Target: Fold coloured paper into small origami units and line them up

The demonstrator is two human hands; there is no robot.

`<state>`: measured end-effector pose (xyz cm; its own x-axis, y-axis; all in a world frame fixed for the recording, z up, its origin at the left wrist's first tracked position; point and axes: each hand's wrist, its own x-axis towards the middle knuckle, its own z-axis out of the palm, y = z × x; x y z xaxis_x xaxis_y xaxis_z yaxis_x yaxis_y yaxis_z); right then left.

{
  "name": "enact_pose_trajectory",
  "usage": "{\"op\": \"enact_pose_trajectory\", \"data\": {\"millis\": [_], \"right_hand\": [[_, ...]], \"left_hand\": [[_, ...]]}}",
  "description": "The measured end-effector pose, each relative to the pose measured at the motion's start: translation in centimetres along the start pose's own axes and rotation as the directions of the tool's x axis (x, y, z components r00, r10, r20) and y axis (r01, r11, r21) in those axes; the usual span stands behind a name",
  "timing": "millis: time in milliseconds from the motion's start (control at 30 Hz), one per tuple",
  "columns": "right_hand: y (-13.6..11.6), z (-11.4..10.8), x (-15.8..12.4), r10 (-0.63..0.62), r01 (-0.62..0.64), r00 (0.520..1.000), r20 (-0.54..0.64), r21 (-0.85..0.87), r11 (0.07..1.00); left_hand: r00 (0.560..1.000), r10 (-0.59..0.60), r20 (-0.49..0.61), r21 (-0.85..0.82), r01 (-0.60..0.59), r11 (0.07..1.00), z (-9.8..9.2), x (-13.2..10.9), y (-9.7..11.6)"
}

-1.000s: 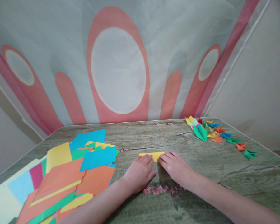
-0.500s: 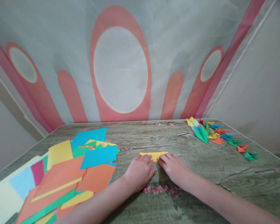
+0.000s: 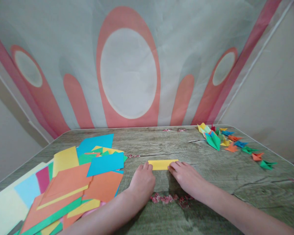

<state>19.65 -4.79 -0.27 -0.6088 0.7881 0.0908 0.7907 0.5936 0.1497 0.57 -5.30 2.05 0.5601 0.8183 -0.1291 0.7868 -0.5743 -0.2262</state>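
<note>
A folded yellow paper strip point(image 3: 160, 165) lies flat on the wood-patterned table, its long side running left to right. My left hand point(image 3: 142, 181) has its fingers curled in at the strip's left end and grips it there; the thumb is hidden. At the opposite end my right hand point(image 3: 186, 176) pinches the strip, with fingertips on its upper face. Between the two hands the middle of the strip shows bare.
Loose coloured sheets, among them an orange sheet point(image 3: 105, 186) and a blue sheet point(image 3: 106, 163), overlap on the left. Folded paper figures, including a green paper plane point(image 3: 213, 141) and a green figure point(image 3: 267, 164), stand at the right. A printed backdrop point(image 3: 127, 71) hangs behind the table point(image 3: 161, 143).
My left hand has slid left along the strip to its end and its fingers have curled in, baring more of the yellow paper. My right hand stays nearly in place.
</note>
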Motion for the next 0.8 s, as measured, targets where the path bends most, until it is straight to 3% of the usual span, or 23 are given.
{"op": "enact_pose_trajectory", "data": {"millis": [333, 567, 667, 733, 800], "right_hand": [[1.1, -0.6, -0.7, 0.164, -0.162, 0.982, 0.089, -0.036, 0.986], [2.1, -0.7, -0.3, 0.207, -0.206, 0.978, 0.025, -0.039, 0.978], [3.1, 0.0, 0.3, 0.294, -0.285, 0.945, -0.143, 0.083, 0.955], [3.6, 0.9, 0.6, 0.284, -0.228, 0.932, -0.226, 0.244, 0.943], [4.0, 1.7, 0.8, 0.259, -0.153, 0.939, -0.227, 0.399, 0.904]], "left_hand": [[1.0, 0.0, -0.031, 0.034, 0.001, 0.999, 0.7, -0.2, 0.1], [0.997, 0.018, -0.076, 0.071, -0.013, 0.997, 1.5, 0.0, 0.3], [0.999, 0.022, -0.042, 0.105, -0.017, 0.994, 1.5, 0.2, 0.5], [0.999, 0.016, -0.035, 0.112, -0.012, 0.994, 1.6, 0.2, 0.6], [0.999, 0.013, -0.046, 0.109, -0.008, 0.994, 1.6, 0.2, 0.7]]}}
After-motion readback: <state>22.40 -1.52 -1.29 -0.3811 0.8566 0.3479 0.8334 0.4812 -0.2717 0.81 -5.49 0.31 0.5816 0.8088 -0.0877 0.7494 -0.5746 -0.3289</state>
